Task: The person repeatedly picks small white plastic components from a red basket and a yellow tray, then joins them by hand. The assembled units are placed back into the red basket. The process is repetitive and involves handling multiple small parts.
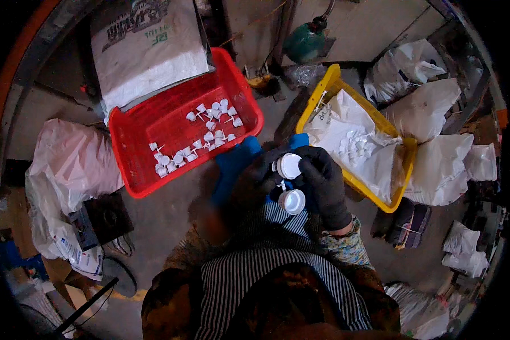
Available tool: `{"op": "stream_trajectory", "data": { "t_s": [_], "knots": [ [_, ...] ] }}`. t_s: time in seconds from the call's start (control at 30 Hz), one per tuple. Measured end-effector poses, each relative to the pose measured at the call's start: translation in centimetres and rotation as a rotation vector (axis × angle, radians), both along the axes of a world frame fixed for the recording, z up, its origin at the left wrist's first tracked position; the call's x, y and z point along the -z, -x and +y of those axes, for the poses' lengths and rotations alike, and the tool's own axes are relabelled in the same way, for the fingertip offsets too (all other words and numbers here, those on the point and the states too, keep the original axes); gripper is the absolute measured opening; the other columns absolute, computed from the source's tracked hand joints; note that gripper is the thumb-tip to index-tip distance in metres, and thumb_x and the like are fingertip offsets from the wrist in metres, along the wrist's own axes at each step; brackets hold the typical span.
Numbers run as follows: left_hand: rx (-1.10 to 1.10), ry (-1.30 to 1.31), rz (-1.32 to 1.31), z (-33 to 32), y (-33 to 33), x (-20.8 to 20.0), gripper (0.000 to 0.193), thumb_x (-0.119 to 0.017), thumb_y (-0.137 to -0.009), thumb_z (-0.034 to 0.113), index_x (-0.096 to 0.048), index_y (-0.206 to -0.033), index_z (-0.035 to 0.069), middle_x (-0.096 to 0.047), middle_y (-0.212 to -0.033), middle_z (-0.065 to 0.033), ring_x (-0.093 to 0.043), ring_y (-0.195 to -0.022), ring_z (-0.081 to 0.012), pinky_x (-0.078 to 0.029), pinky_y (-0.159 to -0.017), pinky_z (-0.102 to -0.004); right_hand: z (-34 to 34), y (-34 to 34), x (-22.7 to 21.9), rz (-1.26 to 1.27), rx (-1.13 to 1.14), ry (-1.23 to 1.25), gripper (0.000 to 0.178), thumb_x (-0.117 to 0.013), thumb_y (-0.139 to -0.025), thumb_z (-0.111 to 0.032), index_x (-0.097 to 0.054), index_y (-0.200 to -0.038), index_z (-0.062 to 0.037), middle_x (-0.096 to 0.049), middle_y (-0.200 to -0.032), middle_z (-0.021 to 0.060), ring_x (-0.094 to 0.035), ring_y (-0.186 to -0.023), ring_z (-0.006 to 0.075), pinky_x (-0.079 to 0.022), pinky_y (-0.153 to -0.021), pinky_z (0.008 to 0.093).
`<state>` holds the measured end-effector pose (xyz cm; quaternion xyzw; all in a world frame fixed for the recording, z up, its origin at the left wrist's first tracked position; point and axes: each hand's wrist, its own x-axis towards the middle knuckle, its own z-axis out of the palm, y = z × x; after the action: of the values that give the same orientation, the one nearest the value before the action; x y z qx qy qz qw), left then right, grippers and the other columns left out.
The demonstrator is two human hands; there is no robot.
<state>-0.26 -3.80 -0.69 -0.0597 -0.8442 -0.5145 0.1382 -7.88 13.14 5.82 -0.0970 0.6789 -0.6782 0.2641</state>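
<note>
Both my hands wear dark gloves and meet in front of my chest. My right hand (pixel 324 184) pinches a round white plastic cap (pixel 289 166) from the right, and a second white cap (pixel 293 201) sits lower in the same hand. My left hand (pixel 254 180), blurred, touches the upper cap from the left over a blue cloth (pixel 231 165). A red basket (pixel 136 127) at the left holds several small white cap pieces (pixel 209 124). A yellow basket (pixel 330 85) at the right is lined with a white bag holding several more white caps (pixel 354 146).
A large white sack (pixel 147 45) stands behind the red basket. Pinkish and white plastic bags (pixel 68 164) lie at the left, more white bags (pixel 436 136) at the right. A green gas cylinder (pixel 305 41) stands at the back. A black box (pixel 105 218) rests on the concrete floor.
</note>
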Motion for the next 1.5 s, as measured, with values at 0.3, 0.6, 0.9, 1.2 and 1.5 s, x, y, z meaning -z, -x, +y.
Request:
{"op": "stream_trajectory", "data": {
  "t_s": [0.3,0.6,0.9,1.2,1.5],
  "knots": [
    [0.089,-0.121,-0.069,-0.7,0.5,1.5,0.043,-0.058,-0.090,0.014,-0.050,-0.130,0.000,-0.056,-0.128,-0.0186,-0.052,-0.121,-0.0345,-0.040,-0.106,-0.0411,-0.1,-1.0,0.4,0.082,0.037,-0.020,0.023,-0.059,-0.092,-0.011,-0.062,-0.112,0.0002,-0.064,-0.105,0.0103,-0.061,-0.094,0.0180,-0.050,-0.084,0.0323],
    [0.189,-0.364,-0.077,0.5,0.0,-1.3,0.044,-0.053,-0.090,0.006,-0.046,-0.133,-0.001,-0.053,-0.130,-0.0188,-0.051,-0.123,-0.0312,-0.037,-0.108,-0.0393,0.3,-1.4,1.4,0.321,0.052,-0.116,0.019,-0.064,-0.087,-0.007,-0.064,-0.105,0.0007,-0.061,-0.102,0.0129,-0.060,-0.094,0.0235,-0.048,-0.085,0.0340],
    [0.000,-0.249,-0.040,2.8,-0.7,-1.3,0.040,-0.054,-0.095,0.014,-0.044,-0.130,-0.002,-0.053,-0.121,-0.0203,-0.053,-0.113,-0.0338,-0.042,-0.100,-0.0397,0.5,-1.6,1.1,-0.086,0.013,0.074,0.030,-0.066,-0.086,-0.007,-0.060,-0.115,-0.0011,-0.062,-0.099,0.0088,-0.059,-0.080,0.0143,-0.050,-0.069,0.0272],
    [-0.055,-0.441,0.244,4.2,-1.2,-0.3,0.027,-0.047,-0.099,0.015,-0.051,-0.120,0.000,-0.055,-0.117,-0.0197,-0.056,-0.107,-0.0315,-0.044,-0.095,-0.0396,0.0,-3.7,0.5,-0.284,-0.040,0.176,0.037,-0.057,-0.094,-0.010,-0.050,-0.130,-0.0037,-0.060,-0.110,0.0092,-0.055,-0.070,0.0096,-0.046,-0.058,0.0231],
    [-0.083,-0.367,0.153,5.1,-1.6,-1.2,0.025,-0.047,-0.098,0.015,-0.051,-0.119,0.000,-0.055,-0.116,-0.0188,-0.056,-0.106,-0.0297,-0.045,-0.093,-0.0390,0.3,-4.0,0.5,-0.161,-0.037,0.202,0.028,-0.053,-0.098,-0.017,-0.054,-0.123,-0.0063,-0.058,-0.120,0.0064,-0.056,-0.096,0.0123,-0.047,-0.083,0.0282]
  ]
}}
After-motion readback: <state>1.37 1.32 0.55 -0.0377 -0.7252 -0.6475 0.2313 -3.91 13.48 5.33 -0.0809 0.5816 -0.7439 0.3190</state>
